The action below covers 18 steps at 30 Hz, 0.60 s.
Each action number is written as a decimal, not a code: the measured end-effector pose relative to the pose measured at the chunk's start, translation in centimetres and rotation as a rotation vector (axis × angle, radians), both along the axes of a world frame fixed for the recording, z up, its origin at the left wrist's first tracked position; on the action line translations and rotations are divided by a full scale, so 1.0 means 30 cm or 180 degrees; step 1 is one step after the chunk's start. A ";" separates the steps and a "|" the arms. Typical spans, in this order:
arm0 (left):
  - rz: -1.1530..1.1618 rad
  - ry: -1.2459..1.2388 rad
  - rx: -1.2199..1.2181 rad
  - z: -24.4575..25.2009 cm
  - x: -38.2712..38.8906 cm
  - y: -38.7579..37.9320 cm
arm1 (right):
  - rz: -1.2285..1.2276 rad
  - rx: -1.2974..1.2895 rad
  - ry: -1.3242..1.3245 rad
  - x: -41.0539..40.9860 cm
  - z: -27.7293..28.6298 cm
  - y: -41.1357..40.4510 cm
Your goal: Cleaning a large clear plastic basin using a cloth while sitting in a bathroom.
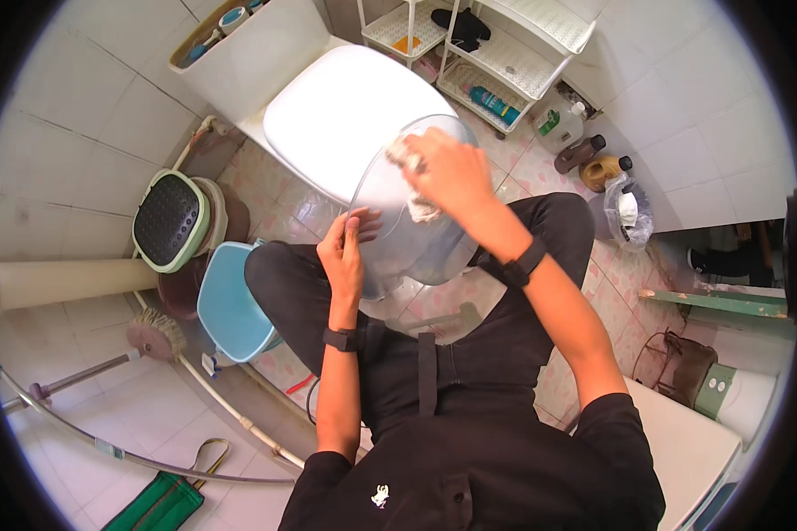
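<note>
Between my knees is a clear, rounded plastic container [386, 255] with a thin rim; its full shape is hard to make out. My left hand [347, 252] grips its left edge, thumb on the near side and fingertips around the rim. A crumpled off-white cloth [425, 209] is bunched in my right hand [453, 171], which presses it against the plastic near the upper part. Some of the cloth hangs below my fingers, and my palm hides the rest. The floor tiles show dimly through the plastic.
A toilet with its white lid [358, 113] down stands ahead. To the left are a blue basin [232, 305], a green-rimmed tub [169, 222] and a brush [154, 333]. A white shelf rack [518, 70], several bottles [576, 154] and a lined bin [627, 212] stand right.
</note>
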<state>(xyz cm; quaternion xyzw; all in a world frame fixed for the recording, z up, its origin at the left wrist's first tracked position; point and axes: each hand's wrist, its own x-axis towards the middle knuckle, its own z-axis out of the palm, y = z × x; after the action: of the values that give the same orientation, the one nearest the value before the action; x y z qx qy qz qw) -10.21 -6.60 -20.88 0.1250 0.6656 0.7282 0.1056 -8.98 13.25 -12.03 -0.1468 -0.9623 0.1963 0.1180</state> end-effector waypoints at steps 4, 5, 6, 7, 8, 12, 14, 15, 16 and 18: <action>-0.0110 0.0035 0.0123 0.006 0.016 0.026 | -0.0575 0.0168 -0.0122 -0.010 -0.025 0.164; -0.0152 0.0053 0.0116 0.004 0.013 0.028 | -0.0554 0.0174 -0.0132 -0.011 -0.025 0.151; -0.0135 0.0042 0.0122 0.004 0.008 0.028 | -0.0527 0.0066 -0.0073 -0.005 -0.029 0.132; -0.0105 0.0050 0.0081 0.004 0.001 0.025 | -0.0504 -0.0042 -0.0014 0.000 -0.033 0.111; -0.0065 0.0042 0.0035 -0.001 0.005 0.022 | -0.0478 -0.0038 -0.0040 0.010 -0.038 0.078; -0.0019 0.0026 0.0030 -0.003 0.005 0.022 | -0.0029 0.0084 0.0049 0.032 -0.029 -0.031; -0.0047 -0.0016 0.0031 0.003 0.012 0.020 | -0.0134 0.0023 -0.0008 0.024 -0.046 0.008; -0.0035 -0.0024 0.0041 0.005 0.015 0.023 | -0.0255 -0.0022 -0.0038 0.015 -0.043 0.042; -0.0075 0.0025 0.0040 0.006 0.018 0.027 | -0.0419 -0.0252 -0.0095 0.014 -0.034 0.082; -0.0089 0.0070 0.0053 0.009 0.026 0.038 | -0.0590 -0.0109 -0.0118 0.010 -0.050 0.135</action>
<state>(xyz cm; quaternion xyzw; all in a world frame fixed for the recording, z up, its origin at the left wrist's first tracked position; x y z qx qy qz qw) -9.44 -5.46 -20.60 0.1431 0.6588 0.7308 0.1074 -8.68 17.30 -13.53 -0.2407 -0.9431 0.1982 0.1153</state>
